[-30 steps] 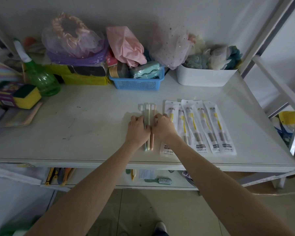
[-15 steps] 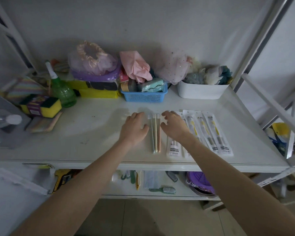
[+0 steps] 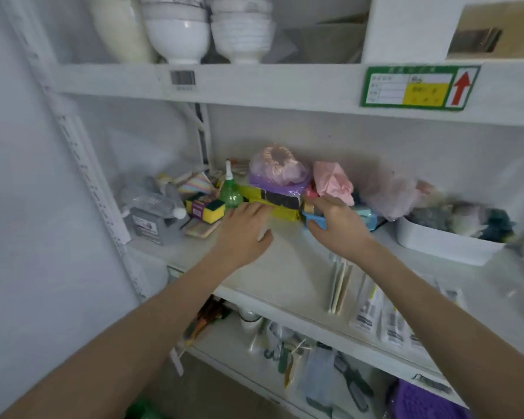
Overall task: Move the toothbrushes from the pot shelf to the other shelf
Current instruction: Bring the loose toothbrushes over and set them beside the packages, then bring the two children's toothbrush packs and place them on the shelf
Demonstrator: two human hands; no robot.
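Both hands are empty right now. The left hand (image 3: 242, 234) is flat with its fingers spread, the right hand (image 3: 339, 228) loosely curled up by the blue basket (image 3: 315, 220), gripping nothing. The loose toothbrushes (image 3: 339, 285) lie lower right of centre on the middle shelf (image 3: 285, 267), long axis running front to back, just below the right wrist. The packaged toothbrushes (image 3: 384, 316) sit further right. So the right hand is nearer.

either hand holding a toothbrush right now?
No. The left hand and right hand are both empty, up near the back clutter, and the loose toothbrushes lie on the shelf.
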